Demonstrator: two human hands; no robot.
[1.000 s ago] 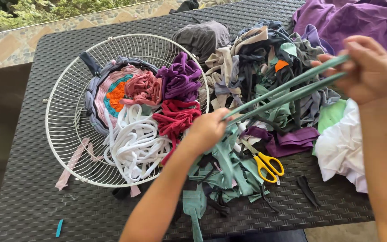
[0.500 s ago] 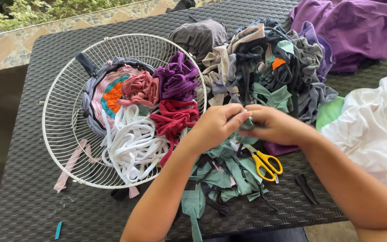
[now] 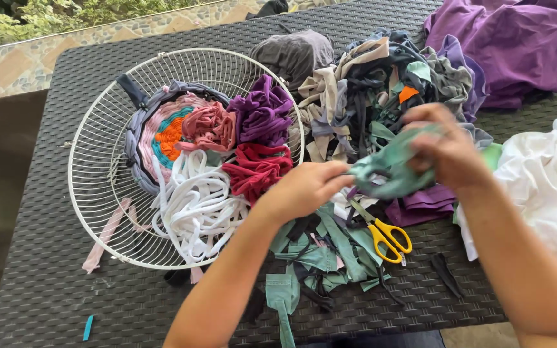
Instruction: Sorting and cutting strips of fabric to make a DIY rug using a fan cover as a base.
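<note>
Head view: both hands, left (image 3: pixel 304 188) and right (image 3: pixel 443 154), pinch a green fabric strip (image 3: pixel 391 169) above the tabletop (image 3: pixel 46 290); the woven round (image 3: pixel 169 132) fills only the wire frame (image 3: pixel 98 212) centre, most spokes bare

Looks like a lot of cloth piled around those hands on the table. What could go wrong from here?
The yellow-handled scissors lie just under the left hand and right hand, half buried in green strips; a hand reaching down might catch the blades. The green strip held between both hands could snag on the heap of mixed scraps and drag pieces off the table.
</note>
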